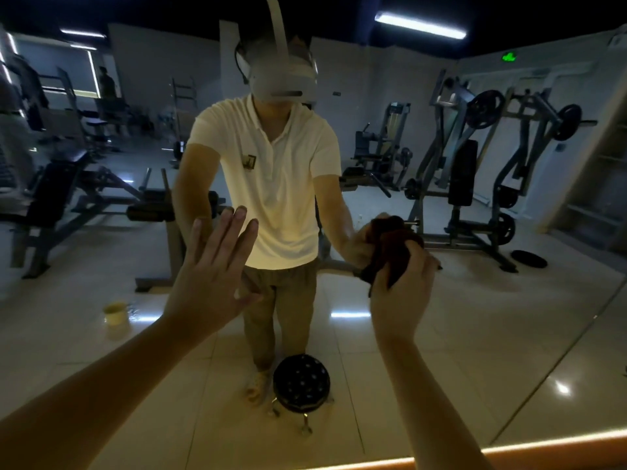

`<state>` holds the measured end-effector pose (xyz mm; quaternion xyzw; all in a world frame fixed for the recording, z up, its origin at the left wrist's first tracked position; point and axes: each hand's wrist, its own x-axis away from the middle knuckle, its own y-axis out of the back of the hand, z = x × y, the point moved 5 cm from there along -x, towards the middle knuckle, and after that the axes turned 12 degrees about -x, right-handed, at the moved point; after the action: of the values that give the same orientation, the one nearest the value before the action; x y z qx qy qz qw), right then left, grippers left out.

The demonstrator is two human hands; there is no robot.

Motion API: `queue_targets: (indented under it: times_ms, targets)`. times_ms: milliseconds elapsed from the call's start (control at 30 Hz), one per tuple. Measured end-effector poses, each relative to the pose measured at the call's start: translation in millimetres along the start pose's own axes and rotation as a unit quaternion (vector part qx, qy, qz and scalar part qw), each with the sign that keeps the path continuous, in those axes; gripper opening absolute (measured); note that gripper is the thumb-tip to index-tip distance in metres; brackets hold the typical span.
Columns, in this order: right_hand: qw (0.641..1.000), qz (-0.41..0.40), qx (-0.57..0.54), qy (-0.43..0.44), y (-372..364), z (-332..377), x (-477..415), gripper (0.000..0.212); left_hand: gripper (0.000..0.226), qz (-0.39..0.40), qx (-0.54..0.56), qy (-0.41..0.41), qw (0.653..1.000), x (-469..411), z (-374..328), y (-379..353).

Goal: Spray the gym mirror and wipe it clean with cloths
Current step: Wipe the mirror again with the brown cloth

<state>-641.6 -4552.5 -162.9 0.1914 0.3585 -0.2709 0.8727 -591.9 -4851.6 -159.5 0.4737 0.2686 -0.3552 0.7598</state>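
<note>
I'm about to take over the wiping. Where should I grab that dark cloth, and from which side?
Likely the bunched upper folds of the cloth, coming from above. The right hand wraps its lower part from behind, and the mirror is close on its far side, so only the top of the wad sticks out free.

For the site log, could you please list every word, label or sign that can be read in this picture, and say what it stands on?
No text here is legible.
green sign, top right: glowing, too blurred to read.
badge on the shirt: too small to read.
dark plate on the back wall: too small to read.
</note>
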Motion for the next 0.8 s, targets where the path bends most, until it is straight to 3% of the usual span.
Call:
queue_targets:
  times_ms: [67, 133, 233, 300, 400, 500, 600, 667, 733, 800]
  targets:
    - [0.999, 0.019, -0.027, 0.038, -32.4, 25.6, 24.6, 0.038, 0.122, 0.008, -0.003, -0.001, 1.0, 1.7, -0.3, -0.5]
    - [0.99, 0.09, -0.057, 0.097, -70.3, 51.0, 57.8, 0.031, 0.113, 0.021, -0.014, -0.004, 1.0, 1.7, -0.3, 1.9]
    - [0.942, 0.221, -0.042, 0.248, -102.2, 69.0, 92.4, 0.033, 0.11, 0.046, -0.035, -0.001, 0.998, 0.3, -3.9, 11.4]
    - [0.92, 0.258, -0.009, 0.296, -94.9, 59.1, 81.6, 0.032, 0.109, 0.048, -0.05, -0.007, 0.998, 0.4, -5.3, 18.4]
    - [0.933, 0.219, -0.001, 0.284, -51.8, 39.0, 25.2, 0.024, 0.119, 0.064, -0.053, -0.017, 0.996, 0.5, -0.7, 32.2]
    - [0.956, 0.117, 0.016, 0.267, -2.4, 29.8, -40.8, 0.035, 0.113, 0.049, -0.053, -0.02, 0.997, -4.5, 6.6, 52.6]
    - [0.99, -0.012, 0.004, 0.137, 23.5, 28.6, -98.7, 0.034, 0.107, 0.01, -0.012, 0.05, 0.999, -22.0, 25.2, 75.4]
    - [0.994, -0.075, -0.02, 0.083, 23.8, 41.9, -110.3, 0.035, 0.107, -0.013, -0.017, 0.07, 0.997, -35.6, 39.9, 85.5]
    - [0.992, -0.082, -0.03, 0.089, 7.0, 63.3, -104.3, 0.038, 0.109, -0.037, -0.023, 0.083, 0.996, -49.2, 56.2, 90.9]
    - [0.991, -0.032, -0.038, 0.127, -24.0, 88.5, -82.5, 0.038, 0.101, -0.074, -0.02, 0.082, 0.994, -64.0, 69.2, 96.9]
